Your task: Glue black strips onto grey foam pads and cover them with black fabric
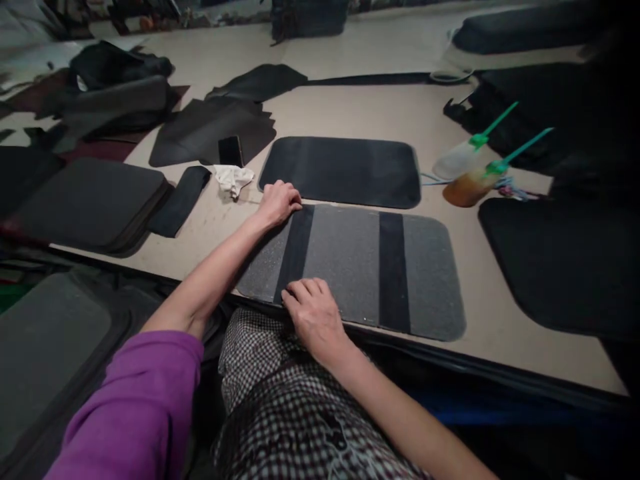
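Observation:
A grey rounded panel (pixel 345 260) lies flat at the table's front edge, crossed by a left black strip (pixel 299 240) and a right black strip (pixel 393 267). My left hand (pixel 280 202) rests at the top end of the left strip, its fingers curled together over the panel's far edge. Near the lower end of that strip is my right hand (pixel 315 313), fingers bent and pressed down by the front edge. Whether either hand pinches the strip is hard to make out. Just behind lies a black rounded panel (pixel 343 170).
Two drink cups with green straws, one clear (pixel 455 160) and one brown (pixel 467 189), stand right of the black panel. A white crumpled tissue (pixel 233 180) and a phone (pixel 231 151) lie left. Stacked dark panels (pixel 95 200) sit far left; another dark panel (pixel 565 267) lies right.

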Motion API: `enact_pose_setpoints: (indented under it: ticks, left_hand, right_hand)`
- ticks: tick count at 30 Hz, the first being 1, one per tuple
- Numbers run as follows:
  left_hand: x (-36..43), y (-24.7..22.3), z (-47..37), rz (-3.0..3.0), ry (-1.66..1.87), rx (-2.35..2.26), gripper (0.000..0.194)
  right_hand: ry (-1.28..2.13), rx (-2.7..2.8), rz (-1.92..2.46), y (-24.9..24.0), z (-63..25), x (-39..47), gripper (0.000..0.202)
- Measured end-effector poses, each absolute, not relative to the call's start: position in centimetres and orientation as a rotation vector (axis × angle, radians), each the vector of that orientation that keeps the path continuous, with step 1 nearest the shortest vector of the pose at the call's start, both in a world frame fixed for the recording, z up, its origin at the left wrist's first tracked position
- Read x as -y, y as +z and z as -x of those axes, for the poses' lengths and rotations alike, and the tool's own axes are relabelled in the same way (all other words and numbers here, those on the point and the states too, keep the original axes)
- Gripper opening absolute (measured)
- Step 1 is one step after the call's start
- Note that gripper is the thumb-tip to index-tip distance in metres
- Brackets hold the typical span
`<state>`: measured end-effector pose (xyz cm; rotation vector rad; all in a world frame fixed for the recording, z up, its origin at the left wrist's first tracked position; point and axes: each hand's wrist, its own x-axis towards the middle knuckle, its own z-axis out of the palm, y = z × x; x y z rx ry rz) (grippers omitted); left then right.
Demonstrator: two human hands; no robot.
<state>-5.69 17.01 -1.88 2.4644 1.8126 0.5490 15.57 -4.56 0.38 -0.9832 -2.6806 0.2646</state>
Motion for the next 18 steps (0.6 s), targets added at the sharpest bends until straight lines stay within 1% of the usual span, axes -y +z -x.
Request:
enact_pose_setpoints:
  ticks: [8, 12, 15, 18]
  left_hand:
    - [-17.3, -1.6, 5.6, -2.454, 0.553, -1.803, 0.011]
    - [-17.1, -1.1, 5.6, -2.484, 0.514, -1.76, 0.011]
    - [-16.9, -1.0, 5.7, -2.503, 0.437, -1.757, 0.016]
    - [-17.4, -1.3, 6.2, -2.449, 0.351, -1.794, 0.028]
  right_hand:
    - [0.26, 2.682, 0.957, 0.3, -15.4, 4.9, 0.016]
    - [0.192, 2.684, 0.962, 0.5, -15.5, 5.3, 0.016]
    - [0.108, 2.681, 0.919, 0.2, -15.9, 5.8, 0.016]
    - [0.082, 2.652, 0.889, -0.4, -16.5, 6.0, 0.018]
